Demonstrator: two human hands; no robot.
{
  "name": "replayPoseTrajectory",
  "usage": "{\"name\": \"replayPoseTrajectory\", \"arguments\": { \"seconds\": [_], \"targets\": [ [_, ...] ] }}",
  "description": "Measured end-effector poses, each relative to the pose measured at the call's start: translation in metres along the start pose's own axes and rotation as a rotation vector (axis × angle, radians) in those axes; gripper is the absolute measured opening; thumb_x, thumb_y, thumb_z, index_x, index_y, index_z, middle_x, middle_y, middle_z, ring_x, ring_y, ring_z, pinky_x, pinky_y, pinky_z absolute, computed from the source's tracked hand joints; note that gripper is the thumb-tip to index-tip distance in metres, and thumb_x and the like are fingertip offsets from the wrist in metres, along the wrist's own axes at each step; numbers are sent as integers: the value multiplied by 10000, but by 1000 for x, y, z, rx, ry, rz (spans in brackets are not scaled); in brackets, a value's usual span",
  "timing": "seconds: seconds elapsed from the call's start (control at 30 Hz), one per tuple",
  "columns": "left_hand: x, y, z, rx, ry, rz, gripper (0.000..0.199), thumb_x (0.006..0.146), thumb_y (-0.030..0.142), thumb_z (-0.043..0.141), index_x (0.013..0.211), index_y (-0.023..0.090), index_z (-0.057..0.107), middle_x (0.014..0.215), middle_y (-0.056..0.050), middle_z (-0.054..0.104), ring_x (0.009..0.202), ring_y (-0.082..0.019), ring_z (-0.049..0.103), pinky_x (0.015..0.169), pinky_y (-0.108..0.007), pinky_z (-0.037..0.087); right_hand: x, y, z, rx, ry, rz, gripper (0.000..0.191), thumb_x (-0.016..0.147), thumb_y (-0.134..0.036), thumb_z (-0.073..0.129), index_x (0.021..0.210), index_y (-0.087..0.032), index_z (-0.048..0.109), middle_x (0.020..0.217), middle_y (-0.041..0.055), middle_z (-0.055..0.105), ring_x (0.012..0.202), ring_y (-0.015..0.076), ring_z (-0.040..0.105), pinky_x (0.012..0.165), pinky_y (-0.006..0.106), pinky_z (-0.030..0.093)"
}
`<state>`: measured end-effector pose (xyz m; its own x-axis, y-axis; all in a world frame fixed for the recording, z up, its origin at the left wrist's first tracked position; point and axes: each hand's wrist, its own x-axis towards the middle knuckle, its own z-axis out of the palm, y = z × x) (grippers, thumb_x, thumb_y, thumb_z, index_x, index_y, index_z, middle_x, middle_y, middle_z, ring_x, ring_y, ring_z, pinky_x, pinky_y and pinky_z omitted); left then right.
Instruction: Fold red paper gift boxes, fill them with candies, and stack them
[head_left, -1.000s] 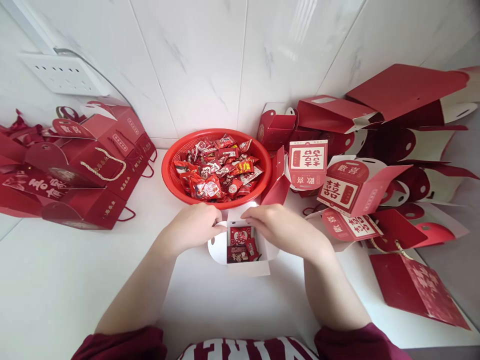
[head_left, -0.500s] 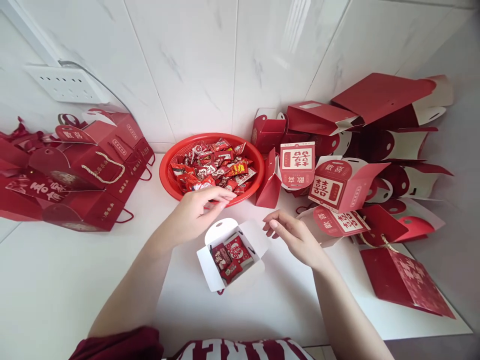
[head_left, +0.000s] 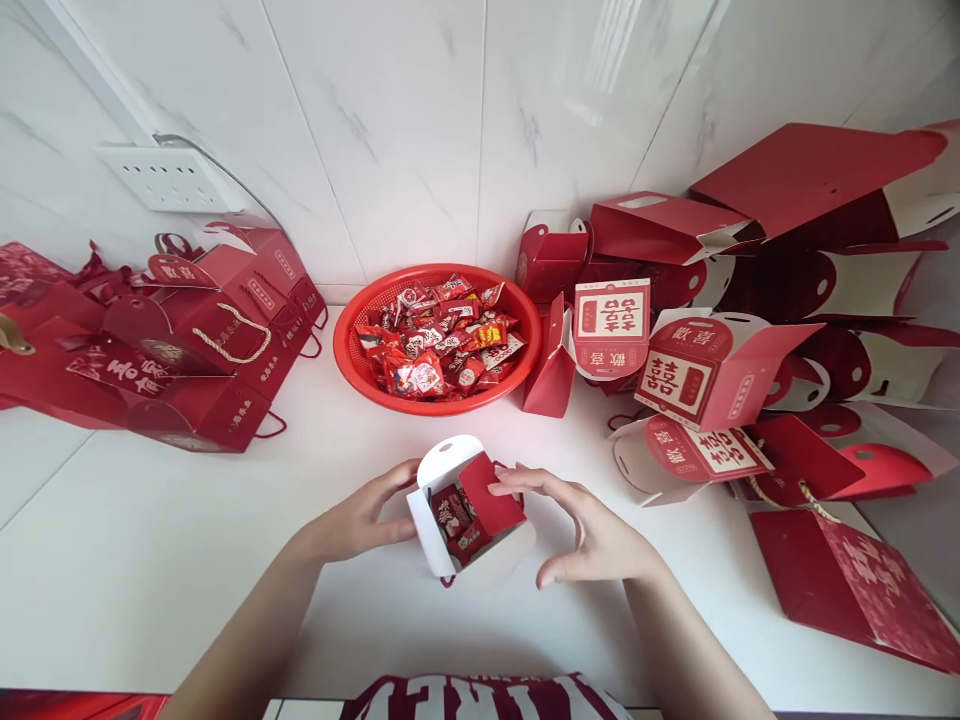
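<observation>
A small box [head_left: 431, 535] with white inner flaps stands in front of me on the counter, with red-wrapped candies [head_left: 452, 512] inside. One flap, red on its outer side, is folded inward over part of the candies. My right hand [head_left: 581, 530] touches that flap with its fingertips, the thumb spread away from the fingers. On the box's left side, my left hand [head_left: 375, 515] rests its fingers near the wall, thumb and fingers apart. Behind the box sits a red oval basket [head_left: 347, 377] filled with wrapped candies [head_left: 450, 335].
Red gift boxes with rope handles [head_left: 247, 345] are stacked at the left. Many open red boxes [head_left: 675, 385] crowd the right side, and a red bag [head_left: 847, 570] lies at the near right. A power strip [head_left: 169, 178] is on the tiled wall.
My left hand has come down from the basket's edge to the box's left side. My right hand has moved to the box, and its right flap has folded inward. The view has shifted slightly.
</observation>
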<state>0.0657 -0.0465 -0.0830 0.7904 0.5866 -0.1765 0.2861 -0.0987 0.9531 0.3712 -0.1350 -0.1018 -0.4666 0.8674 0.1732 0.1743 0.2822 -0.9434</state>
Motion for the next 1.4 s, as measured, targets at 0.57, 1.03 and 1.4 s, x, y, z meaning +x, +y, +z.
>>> {"name": "replayPoseTrajectory", "arguments": {
  "seconds": [0.57,1.03,1.4],
  "targets": [
    [36,-6,49,18,501,23,298,937,395,531,1172,231,612,1092,-49,698,1000,-225,646,894,-315,508,13,1,31,-195,304,80,284,927,-327,626,1205,-285,584,1038,79,616,1003,246,579,899,414,491],
    [29,-23,48,391,293,513,613,811,302,659,1386,226,463,1406,-135,478,1299,-314,454,1081,-496,408,17,16,52,-48,445,71,636,901,-253,629,1453,-299,316,1541,97,303,1400,237,360,1125,455,392],
    [29,-36,46,314,262,484,451,850,281,604,1292,224,538,1422,-121,474,1323,-306,448,1092,-482,409,13,14,39,-333,279,-174,278,950,-283,572,1217,-269,649,1462,62,492,1392,273,386,1152,501,327]
  ]
}}
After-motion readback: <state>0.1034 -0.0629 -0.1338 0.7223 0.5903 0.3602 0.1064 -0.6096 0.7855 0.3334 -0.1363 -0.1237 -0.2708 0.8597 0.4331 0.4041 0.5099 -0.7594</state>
